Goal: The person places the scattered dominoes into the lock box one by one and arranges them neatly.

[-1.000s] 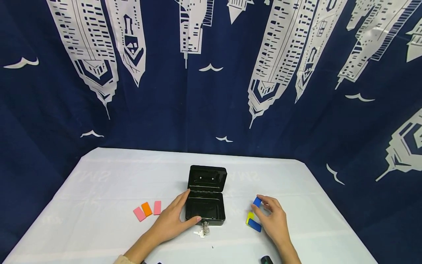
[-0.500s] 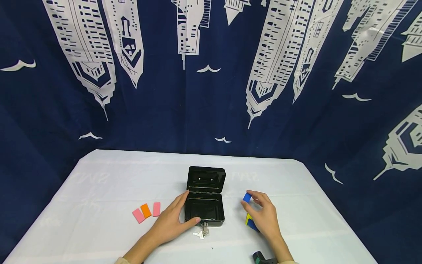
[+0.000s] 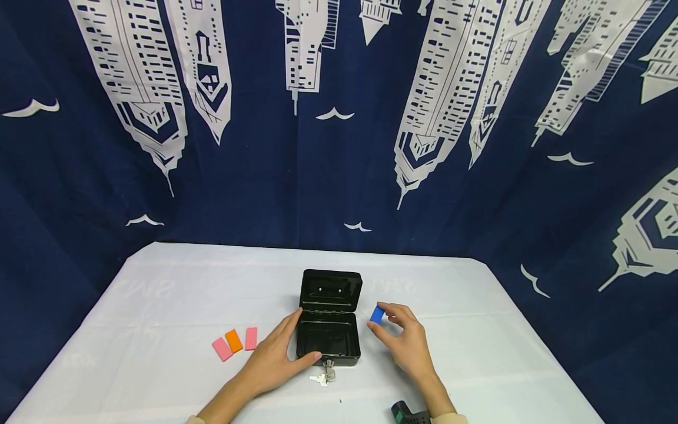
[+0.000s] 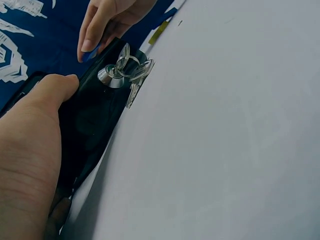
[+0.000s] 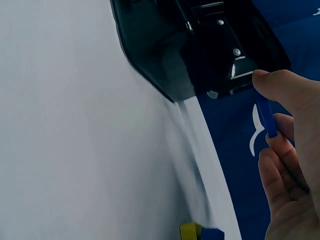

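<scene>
A black cash box (image 3: 328, 335) stands with its lid (image 3: 331, 291) raised and its tray bare inside. My left hand (image 3: 272, 356) rests against it, straight fingers along the left side and thumb at the front rim. Keys (image 4: 140, 75) on a ring hang from the lock (image 4: 111, 76) at the front. Between thumb and fingertips, my right hand (image 3: 408, 338) pinches a flat blue block (image 3: 377, 314), held just right of the box. Below that hand lie a yellow block (image 5: 188, 231) and another blue block (image 5: 212, 233), covered by the hand in the head view.
Left of the box, two pink blocks (image 3: 222, 348) and an orange block (image 3: 233, 341) lie on the white tablecloth (image 3: 159, 306). Behind the table hangs a navy curtain (image 3: 254, 194) printed with white buildings. A dark device (image 3: 408, 413) sits by my right wrist.
My right hand has carried the blue block leftward, from above the other right-hand blocks to near the box. The left hand has stayed on the box.
</scene>
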A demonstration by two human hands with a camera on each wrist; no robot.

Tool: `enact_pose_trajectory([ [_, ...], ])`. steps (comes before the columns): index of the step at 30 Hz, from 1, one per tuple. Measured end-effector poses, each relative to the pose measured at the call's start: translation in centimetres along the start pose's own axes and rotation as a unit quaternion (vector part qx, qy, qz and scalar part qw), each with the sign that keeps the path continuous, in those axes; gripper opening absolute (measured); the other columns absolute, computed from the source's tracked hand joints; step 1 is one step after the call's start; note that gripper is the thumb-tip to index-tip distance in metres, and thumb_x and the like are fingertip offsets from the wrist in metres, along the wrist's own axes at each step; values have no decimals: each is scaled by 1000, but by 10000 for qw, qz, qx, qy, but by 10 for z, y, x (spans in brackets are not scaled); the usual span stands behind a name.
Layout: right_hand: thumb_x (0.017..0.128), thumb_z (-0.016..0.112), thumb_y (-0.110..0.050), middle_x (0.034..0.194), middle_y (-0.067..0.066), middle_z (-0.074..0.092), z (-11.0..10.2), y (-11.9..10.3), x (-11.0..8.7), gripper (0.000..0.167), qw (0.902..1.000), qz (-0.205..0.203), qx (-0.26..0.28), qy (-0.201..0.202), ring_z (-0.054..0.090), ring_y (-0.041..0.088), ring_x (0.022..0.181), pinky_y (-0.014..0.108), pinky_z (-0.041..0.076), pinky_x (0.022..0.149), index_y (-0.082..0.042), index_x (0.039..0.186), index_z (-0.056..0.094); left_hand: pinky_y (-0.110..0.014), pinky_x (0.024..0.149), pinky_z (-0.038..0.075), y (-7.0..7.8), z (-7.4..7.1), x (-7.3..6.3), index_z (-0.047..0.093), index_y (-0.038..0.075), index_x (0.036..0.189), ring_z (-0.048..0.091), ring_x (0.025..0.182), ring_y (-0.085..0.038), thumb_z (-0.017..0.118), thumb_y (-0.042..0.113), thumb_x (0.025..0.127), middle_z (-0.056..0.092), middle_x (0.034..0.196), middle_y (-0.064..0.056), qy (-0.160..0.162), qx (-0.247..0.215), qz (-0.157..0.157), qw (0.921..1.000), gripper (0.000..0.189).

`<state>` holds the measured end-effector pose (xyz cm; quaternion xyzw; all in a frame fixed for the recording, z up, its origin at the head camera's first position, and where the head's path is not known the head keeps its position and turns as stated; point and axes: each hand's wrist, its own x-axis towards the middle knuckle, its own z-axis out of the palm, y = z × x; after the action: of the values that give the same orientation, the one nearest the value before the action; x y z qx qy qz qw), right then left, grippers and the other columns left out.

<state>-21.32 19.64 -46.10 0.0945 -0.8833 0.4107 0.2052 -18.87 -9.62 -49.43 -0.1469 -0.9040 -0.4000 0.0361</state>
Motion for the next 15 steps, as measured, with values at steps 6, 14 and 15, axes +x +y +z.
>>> enact_pose_trajectory([
  [6,81,89,-14,121,2,70,9,-8,2,45,9996,-145,185,-164,70,24,108,41,58,96,-8,123,74,-60,111,45,0,1,-1,29,20,164,48,143,-33,68,74,84,36,166,-7,14,66,-11,10000,105],
  [14,82,88,-16,124,1,69,20,-22,4,45,9982,-166,375,-446,70,24,111,41,57,98,-12,125,74,-63,107,47,2,-1,-1,31,19,163,51,139,-36,72,69,84,39,164,-9,36,53,43,10000,103],
  [15,82,88,-15,124,1,69,22,-24,4,46,9978,-160,433,-468,70,25,112,41,56,99,-13,126,73,-63,107,47,2,-1,-1,31,18,163,51,139,-36,72,69,84,40,163,-9,34,58,51,10000,103],
])
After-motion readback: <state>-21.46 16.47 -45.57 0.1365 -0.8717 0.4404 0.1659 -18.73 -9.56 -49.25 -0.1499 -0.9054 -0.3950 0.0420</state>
